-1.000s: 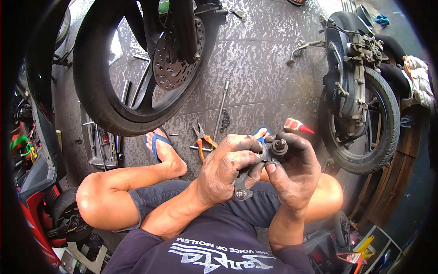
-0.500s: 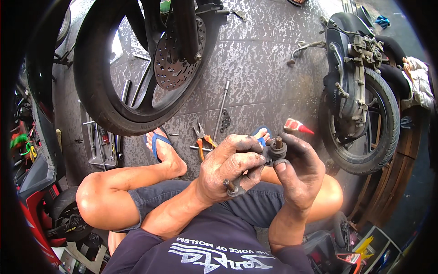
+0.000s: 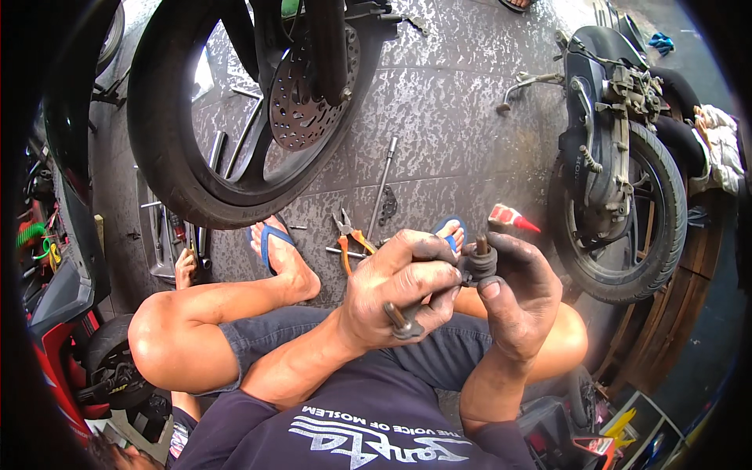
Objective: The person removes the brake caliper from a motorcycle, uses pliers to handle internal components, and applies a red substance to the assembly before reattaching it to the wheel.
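Observation:
Between both hands, above my lap, is a small dark metal bracket with two pins, which looks like a brake caliper bracket (image 3: 483, 262). My left hand (image 3: 395, 286) is closed around its middle, and one bare pin sticks out below those fingers. My right hand (image 3: 521, 305) pinches the other end by its ribbed rubber boot, thumb below and fingers behind, with a pin standing up from it. Fingers and grime hide much of the bracket. Both hands have blackened fingertips.
Ahead stands a motorcycle front wheel (image 3: 188, 200) with a brake disc (image 3: 301, 102). Orange-handled pliers (image 3: 352, 235), a long socket tool (image 3: 382, 184) and a red-tipped brush (image 3: 513, 218) lie on the floor. Another person's hand (image 3: 186, 266) is at a tool tray (image 3: 162, 254). A scooter's rear wheel (image 3: 666, 211) stands right.
Another person's hand has come in from the lower left to the tool tray. My hands still hold the bracket, whose pin ends have tilted slightly.

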Available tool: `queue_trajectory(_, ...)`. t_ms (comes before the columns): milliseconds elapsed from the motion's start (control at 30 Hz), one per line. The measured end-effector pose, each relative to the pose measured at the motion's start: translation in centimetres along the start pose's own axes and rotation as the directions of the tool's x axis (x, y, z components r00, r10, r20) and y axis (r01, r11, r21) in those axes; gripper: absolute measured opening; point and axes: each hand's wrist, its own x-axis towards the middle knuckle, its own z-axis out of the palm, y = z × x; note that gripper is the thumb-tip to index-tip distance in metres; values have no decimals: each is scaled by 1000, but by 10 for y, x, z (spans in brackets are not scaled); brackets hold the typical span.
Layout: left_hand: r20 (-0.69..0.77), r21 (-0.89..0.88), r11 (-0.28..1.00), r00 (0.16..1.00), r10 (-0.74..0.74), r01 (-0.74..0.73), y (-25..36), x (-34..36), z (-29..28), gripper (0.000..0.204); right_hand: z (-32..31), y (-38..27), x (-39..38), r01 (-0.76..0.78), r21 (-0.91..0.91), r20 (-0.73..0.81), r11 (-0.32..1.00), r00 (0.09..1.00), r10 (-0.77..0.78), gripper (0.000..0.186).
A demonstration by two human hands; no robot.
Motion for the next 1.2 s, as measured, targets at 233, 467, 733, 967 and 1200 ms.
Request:
queue_trajectory(233,62,-489,780,907,-416,391,-3,-5,-1,18,2,-6,1,-66,92,48,994,997,62,62)
queue_trajectory(467,175,-655,533,794,-582,536,-1,-2,-3,15,8,8,2,73,53,79,996,994,-77,64)
queue_trajectory(733,303,-804,225,705,-641,551,-8,-8,0,17,22,20,-2,89,-7,-69,996,994,-89,50)
queue_trajectory(967,315,-903,18,690,-651,429,-8,-8,9,16,34,31,-5,118,42,-178,992,978,-108,40)
queue_trajectory(1200,267,-916,70,732,-626,394,-13,-12,10,15,39,35,-4,68,105,-160,992,986,-50,24)
